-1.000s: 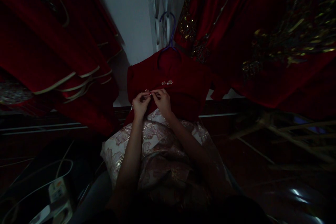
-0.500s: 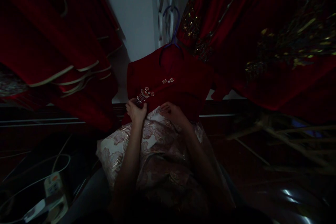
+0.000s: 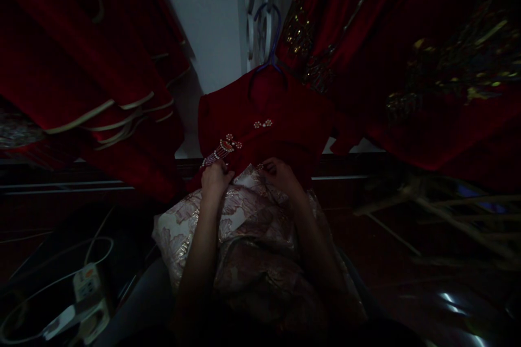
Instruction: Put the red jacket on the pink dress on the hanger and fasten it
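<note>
A red garment (image 3: 299,135) with short sleeves hangs before me from a purple-blue hanger (image 3: 272,54). A beaded tassel ornament (image 3: 223,149) lies on its front, and a small beaded clasp (image 3: 262,124) sits higher up. My left hand (image 3: 217,178) is just below the tassel, its fingers curled against the garment; what they grip is hidden. Opposite it, my right hand (image 3: 280,174) is closed in a pinch beside a tiny beaded piece, too dim to make out clearly. Pale floral brocade cloth (image 3: 240,209) covers my lap, its top edge between both hands.
Red draped garments hang at the left (image 3: 122,65) and right (image 3: 358,97), the right one with gold sequins. A power strip (image 3: 91,293) with a white cable lies at lower left. A wooden frame (image 3: 448,217) stands at right. The scene is very dark.
My left hand has moved slightly right and down, off the tassel, which now lies stretched out to the lower left. My right hand has shifted slightly right, still closed.
</note>
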The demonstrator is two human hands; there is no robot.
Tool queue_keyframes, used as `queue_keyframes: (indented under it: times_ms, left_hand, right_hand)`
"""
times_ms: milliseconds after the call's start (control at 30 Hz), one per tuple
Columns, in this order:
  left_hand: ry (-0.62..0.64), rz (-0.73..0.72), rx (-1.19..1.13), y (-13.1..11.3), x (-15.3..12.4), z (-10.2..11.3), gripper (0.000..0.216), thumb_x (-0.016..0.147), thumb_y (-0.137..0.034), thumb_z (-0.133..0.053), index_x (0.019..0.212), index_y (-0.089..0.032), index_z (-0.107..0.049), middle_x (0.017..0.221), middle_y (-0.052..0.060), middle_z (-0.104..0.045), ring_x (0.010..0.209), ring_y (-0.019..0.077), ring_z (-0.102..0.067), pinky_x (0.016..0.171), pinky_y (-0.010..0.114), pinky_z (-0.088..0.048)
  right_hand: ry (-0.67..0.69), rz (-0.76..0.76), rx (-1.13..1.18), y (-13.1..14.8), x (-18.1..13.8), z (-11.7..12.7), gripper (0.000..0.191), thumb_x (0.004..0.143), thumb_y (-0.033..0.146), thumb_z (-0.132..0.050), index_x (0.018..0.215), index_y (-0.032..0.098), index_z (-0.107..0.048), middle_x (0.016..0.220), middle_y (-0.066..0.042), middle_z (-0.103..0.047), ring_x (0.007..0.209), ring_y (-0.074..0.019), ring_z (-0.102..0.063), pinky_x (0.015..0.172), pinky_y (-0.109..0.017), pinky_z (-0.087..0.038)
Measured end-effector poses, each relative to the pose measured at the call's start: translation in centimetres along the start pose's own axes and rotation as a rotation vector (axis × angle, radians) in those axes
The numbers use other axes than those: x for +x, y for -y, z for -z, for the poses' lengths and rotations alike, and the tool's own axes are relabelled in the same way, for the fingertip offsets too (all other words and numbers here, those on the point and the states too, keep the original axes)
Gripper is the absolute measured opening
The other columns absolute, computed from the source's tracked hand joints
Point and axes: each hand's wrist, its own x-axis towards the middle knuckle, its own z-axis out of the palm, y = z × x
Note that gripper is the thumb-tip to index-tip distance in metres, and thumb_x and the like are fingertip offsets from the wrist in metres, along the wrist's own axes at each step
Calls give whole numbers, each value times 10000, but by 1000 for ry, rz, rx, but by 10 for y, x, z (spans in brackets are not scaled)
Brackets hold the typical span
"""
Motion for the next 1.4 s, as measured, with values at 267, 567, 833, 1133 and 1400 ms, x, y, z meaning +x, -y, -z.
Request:
queue_keyframes:
  times_ms: [267,567,833,1133,1400]
  left_hand:
    - [-124,-76,-226,-43,-19,-33,122,728,-261,-632,738,-222,-517,662,-25,-578,560,128,-535,563,232,-362]
    - [-226,5,-566,-24,-20,-62,183,748,-300,-644,866,-202,-544,701,-46,-556,519,64,-480,524,180,-383]
    - [-176,-247,-520,-36,-28,-51,165,772,-283,-644,909,-192,-650,823,13,-618,627,83,-546,595,206,-455]
    - [-51,-87,-711,-29,-24,-60,181,759,-299,-645,890,-178,-671,784,30,-665,654,98,-600,554,192,-450]
    - [-71,-99,-726,-24,-22,-63,176,713,-214,-635,885,-176,-629,770,9,-645,644,89,-596,559,184,-455]
  right_hand:
    - [-75,5,59,0,4,-8,59,727,185,-591,769,208,-557,716,30,-621,669,-118,-606,667,-239,-458]
    - [-88,-26,73,-5,5,-21,296,716,242,-645,997,179,-578,808,-8,-617,667,-121,-590,636,-240,-463]
    - [-167,37,-11,-8,6,-28,136,731,219,-601,856,201,-549,806,-5,-600,699,-130,-572,661,-240,-443]
    - [-249,-38,213,-5,5,-24,150,698,266,-640,788,211,-533,710,28,-585,648,-121,-582,623,-224,-463]
    - [-103,-15,466,6,3,-27,284,674,407,-729,808,194,-597,751,-9,-664,706,-139,-646,668,-250,-520]
